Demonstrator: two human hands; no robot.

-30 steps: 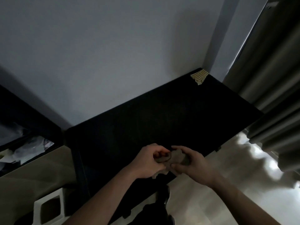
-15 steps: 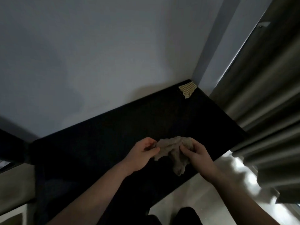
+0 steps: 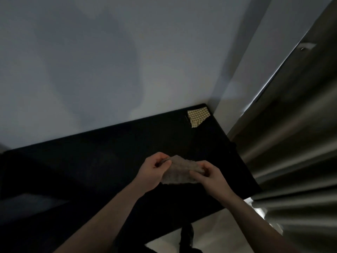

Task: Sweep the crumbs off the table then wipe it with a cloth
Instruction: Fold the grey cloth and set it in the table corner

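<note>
Both hands hold a fuzzy grey-brown cloth (image 3: pixel 177 172) stretched between them over the black table (image 3: pixel 109 157). The left hand (image 3: pixel 152 171) pinches its left edge between thumb and fingers; the right hand (image 3: pixel 207 175) grips its right end. A checkered yellow cloth (image 3: pixel 198 116) lies in the far right corner by the wall. In the dim light, crumbs cannot be made out. Grey curtains (image 3: pixel 291 143) hang to the right.

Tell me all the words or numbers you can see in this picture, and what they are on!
There are none to read. The grey cloth held between the left hand and right hand is plain. The checkered cloth in the far corner of the black table shows only a pattern. The wall and curtain are bare.
</note>
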